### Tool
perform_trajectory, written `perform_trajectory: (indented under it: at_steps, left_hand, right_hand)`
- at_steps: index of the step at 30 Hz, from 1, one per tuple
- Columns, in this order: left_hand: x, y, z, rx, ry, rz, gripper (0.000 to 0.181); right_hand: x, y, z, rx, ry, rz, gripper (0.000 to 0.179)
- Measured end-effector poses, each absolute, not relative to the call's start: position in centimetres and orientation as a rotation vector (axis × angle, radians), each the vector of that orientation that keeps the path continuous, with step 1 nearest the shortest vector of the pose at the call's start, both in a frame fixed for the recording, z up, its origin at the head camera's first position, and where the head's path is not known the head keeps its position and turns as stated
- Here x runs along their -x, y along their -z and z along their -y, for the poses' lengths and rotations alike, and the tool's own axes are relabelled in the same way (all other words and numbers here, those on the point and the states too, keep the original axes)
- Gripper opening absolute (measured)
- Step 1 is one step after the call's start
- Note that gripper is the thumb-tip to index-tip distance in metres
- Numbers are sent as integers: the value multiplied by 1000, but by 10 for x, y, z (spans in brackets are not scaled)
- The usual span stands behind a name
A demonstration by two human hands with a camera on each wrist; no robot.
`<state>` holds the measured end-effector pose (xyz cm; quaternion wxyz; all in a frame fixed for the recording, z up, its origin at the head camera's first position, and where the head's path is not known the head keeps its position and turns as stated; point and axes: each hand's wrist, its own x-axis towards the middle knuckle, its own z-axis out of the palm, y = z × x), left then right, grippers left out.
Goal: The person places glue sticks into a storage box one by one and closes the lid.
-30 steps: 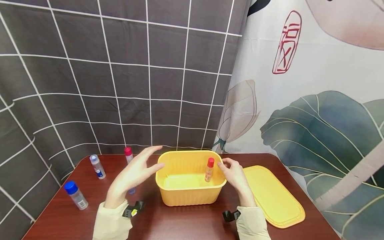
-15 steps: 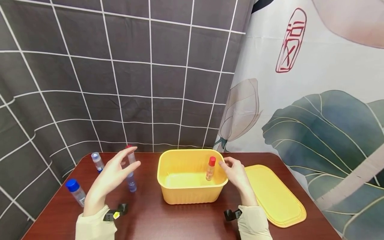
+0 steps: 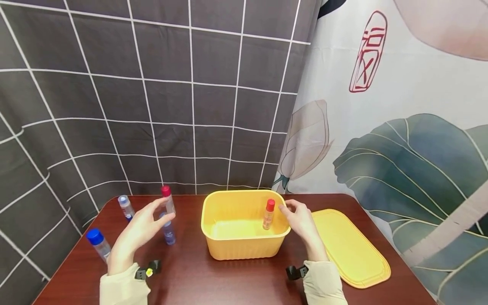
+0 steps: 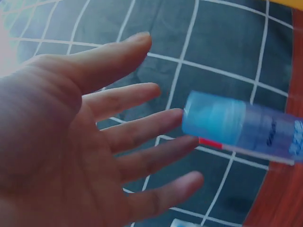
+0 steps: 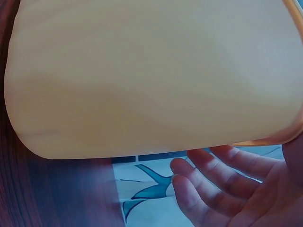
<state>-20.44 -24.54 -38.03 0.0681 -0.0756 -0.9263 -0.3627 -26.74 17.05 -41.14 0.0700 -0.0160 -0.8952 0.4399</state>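
Observation:
My left hand (image 3: 139,226) reaches toward a translucent blue bottle (image 3: 169,234), its thumb and fingers spread. In the left wrist view nothing lies in the palm, and the fingertips are right at the cap end of the blue bottle (image 4: 218,118). Just behind that bottle stands a clear one with a red cap (image 3: 166,192). At the right end of a yellow plastic box (image 3: 244,245), my right hand (image 3: 301,220) grips the rim, thumb over the edge and fingers outside the wall. Inside the box, near its right end, a small red-capped bottle (image 3: 268,216) stands upright.
A flat yellow lid (image 3: 350,250) lies on the dark red table (image 3: 236,284) to the right of the box. At the far left are a blue-capped bottle (image 3: 98,242) and a clear bottle (image 3: 125,205). Grey grid cloth (image 3: 213,106) hangs behind.
My left hand has moved left, away from the box, over to the blue bottle, then dropped slightly. The right hand stays at the box rim.

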Motion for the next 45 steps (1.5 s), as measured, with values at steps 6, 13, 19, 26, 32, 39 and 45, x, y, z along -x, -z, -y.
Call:
perform_trajectory:
  at_steps: [6, 13, 19, 26, 32, 39, 45]
  left_hand:
    - [206, 387, 250, 203, 1044, 2849, 63]
    - [208, 395, 254, 183, 1037, 2850, 57]
    - [211, 397, 256, 160, 1048, 2880, 55]
    - [212, 399, 256, 134, 1076, 2895, 46]
    - [215, 402, 254, 131, 1053, 2916, 39]
    - [217, 404, 255, 113, 1046, 2924, 40]
    - [217, 402, 256, 135, 1009, 2909, 40]
  right_hand:
    - [268, 412, -171, 36, -1324, 2702, 33]
    - [267, 412, -172, 37, -1323, 2698, 33]
    - [267, 411, -171, 39, -1324, 2697, 33]
    - [266, 411, -170, 49, -1327, 2706, 33]
    - [265, 412, -172, 53, -1325, 2699, 34]
    - [266, 413, -173, 42, -1321, 2700, 34]
    - [265, 412, -172, 34, -1327, 2699, 34]
